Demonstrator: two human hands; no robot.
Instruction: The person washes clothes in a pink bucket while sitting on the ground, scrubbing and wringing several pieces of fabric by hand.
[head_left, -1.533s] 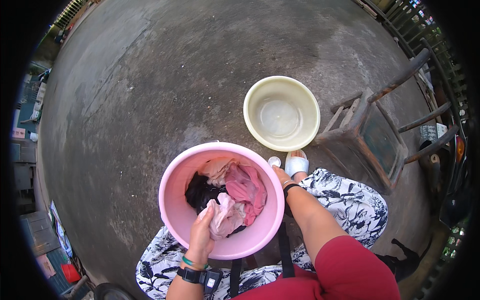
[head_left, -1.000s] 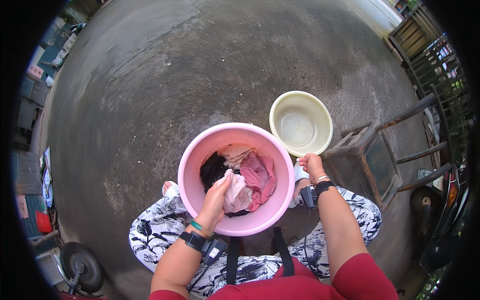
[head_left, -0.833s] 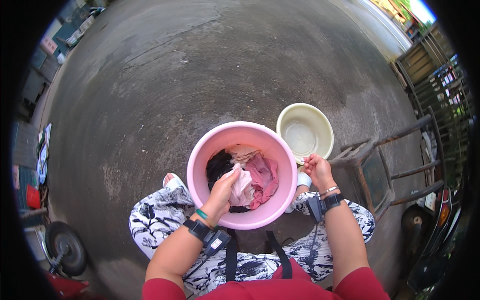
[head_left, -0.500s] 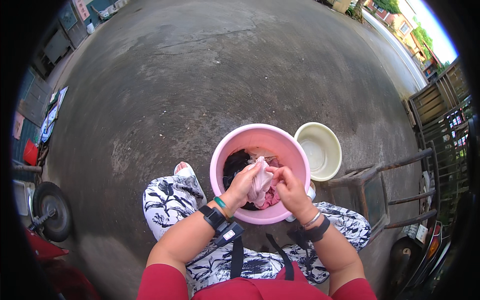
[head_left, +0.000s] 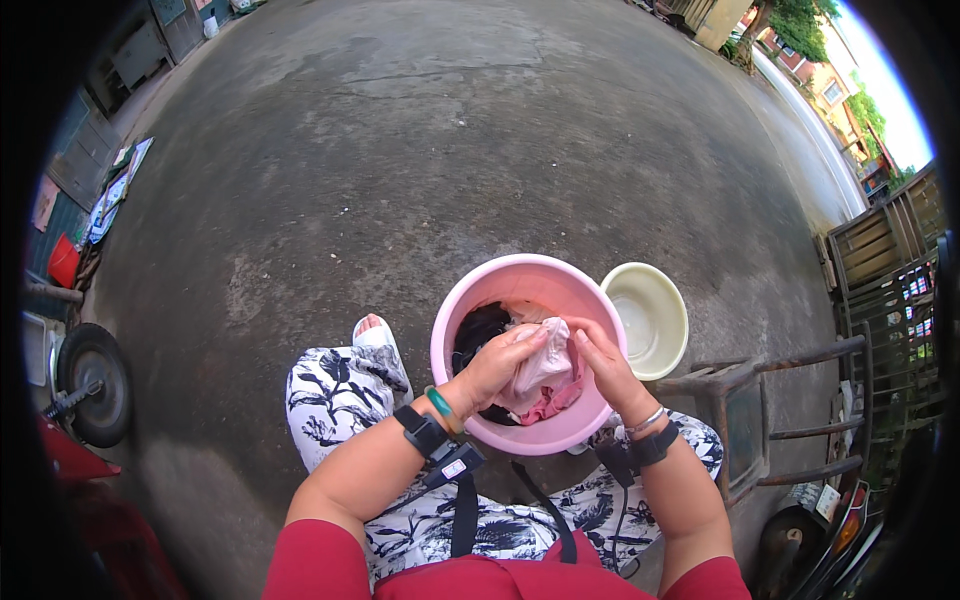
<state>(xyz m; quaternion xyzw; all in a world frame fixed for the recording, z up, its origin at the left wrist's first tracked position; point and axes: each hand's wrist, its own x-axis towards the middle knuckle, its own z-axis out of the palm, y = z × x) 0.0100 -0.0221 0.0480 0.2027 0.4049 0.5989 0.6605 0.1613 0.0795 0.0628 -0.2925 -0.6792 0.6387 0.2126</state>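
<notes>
A pale pink wet cloth (head_left: 543,362) is bunched up between my hands, over a pink basin (head_left: 441,350). My left hand (head_left: 494,368) grips its left side, thumb along the top. At the right edge of the same cloth, my right hand (head_left: 608,366) holds on with its fingers, their tips partly hidden by the fabric. Down in the basin lie a black cloth (head_left: 478,332) on the left and a deeper pink cloth (head_left: 556,402) beneath the pale one.
Just right of the pink basin stands a smaller cream basin (head_left: 668,320). A wooden chair (head_left: 715,385) is at the right, beside a slatted fence (head_left: 888,240). A wheel (head_left: 95,385) and a red bucket (head_left: 64,262) are at the left. Grey concrete (head_left: 400,150) stretches ahead.
My right hand has gone from a curled pinch near the top of the pale pink cloth to its right edge, fingers straighter. The cloth is spread wider. The view has shifted slightly.
</notes>
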